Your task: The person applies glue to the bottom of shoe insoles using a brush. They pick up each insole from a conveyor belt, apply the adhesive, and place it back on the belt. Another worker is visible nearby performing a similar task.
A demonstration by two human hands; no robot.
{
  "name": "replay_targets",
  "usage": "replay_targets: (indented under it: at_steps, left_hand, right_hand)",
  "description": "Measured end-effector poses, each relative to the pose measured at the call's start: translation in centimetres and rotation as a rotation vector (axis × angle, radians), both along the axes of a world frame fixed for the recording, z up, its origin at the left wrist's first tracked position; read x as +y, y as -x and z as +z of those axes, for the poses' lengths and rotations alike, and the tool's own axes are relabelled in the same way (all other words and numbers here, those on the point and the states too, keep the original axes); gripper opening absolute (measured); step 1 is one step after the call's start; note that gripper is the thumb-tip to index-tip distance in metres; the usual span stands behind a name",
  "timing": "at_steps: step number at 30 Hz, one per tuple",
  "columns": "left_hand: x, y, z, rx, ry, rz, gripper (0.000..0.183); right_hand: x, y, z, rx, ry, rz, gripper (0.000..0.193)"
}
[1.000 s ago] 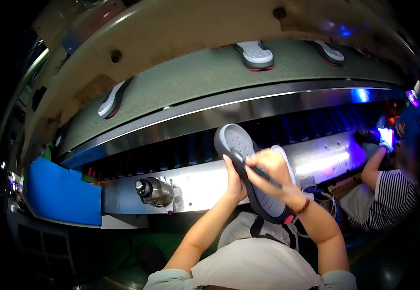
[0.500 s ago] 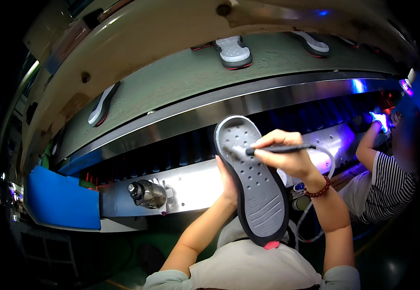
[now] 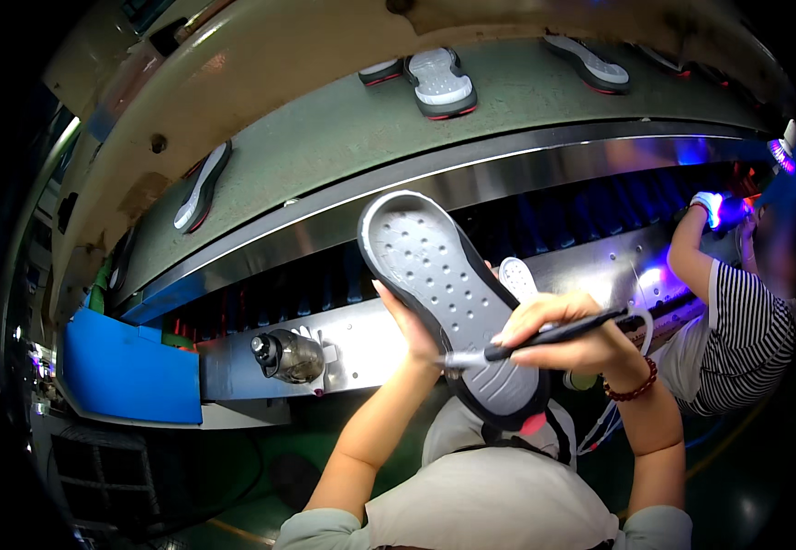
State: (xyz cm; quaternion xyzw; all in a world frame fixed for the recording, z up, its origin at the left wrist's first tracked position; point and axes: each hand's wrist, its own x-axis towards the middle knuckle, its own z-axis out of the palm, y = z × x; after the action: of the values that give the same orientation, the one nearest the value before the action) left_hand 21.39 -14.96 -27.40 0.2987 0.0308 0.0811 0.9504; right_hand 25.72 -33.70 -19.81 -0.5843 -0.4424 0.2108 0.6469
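A grey shoe sole (image 3: 430,266) with a black rim, small dimples and a red patch at its near end is held tilted before me. My left hand (image 3: 407,323) grips its left edge, with some fingers hidden behind it. My right hand (image 3: 581,348) is closed round the black handle of a brush (image 3: 563,334). The brush's blurred tip reaches left over the lower part of the sole; whether it touches I cannot tell. A pale hose (image 3: 646,328) appears at the handle's far end.
Several soles, one of them pale grey (image 3: 441,81), lie on a green conveyor belt (image 3: 325,165) behind a metal rail (image 3: 398,181). A dark translucent bottle (image 3: 292,356) stands on the metal ledge (image 3: 361,339). A pale perforated piece (image 3: 517,277) shows behind the sole. A co-worker in a striped top (image 3: 751,339) sits right.
The sole has moved up and left and is tilted more. My right hand and the brush have come down from its upper part to its lower part.
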Motion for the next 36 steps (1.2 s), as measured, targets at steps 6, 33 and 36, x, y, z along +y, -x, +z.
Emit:
replay_targets:
  at_steps: [6, 33, 36]
  left_hand:
    - [-0.2, -0.9, 2.3, -0.198, -0.025, -0.044, 0.099]
    - [3.1, -3.5, 4.0, -0.101, -0.152, 0.23, 0.094]
    - [3.2, -3.8, 4.5, -0.109, -0.15, 0.209, 0.092]
  right_hand:
    - [-0.6, 0.6, -0.5, -0.107, 0.004, -0.1, 0.019]
    - [-4.3, 0.8, -2.7, 0.061, 0.098, -0.152, 0.021]
    - [-4.6, 0.2, -3.4, 0.182, -0.009, 0.023, 0.021]
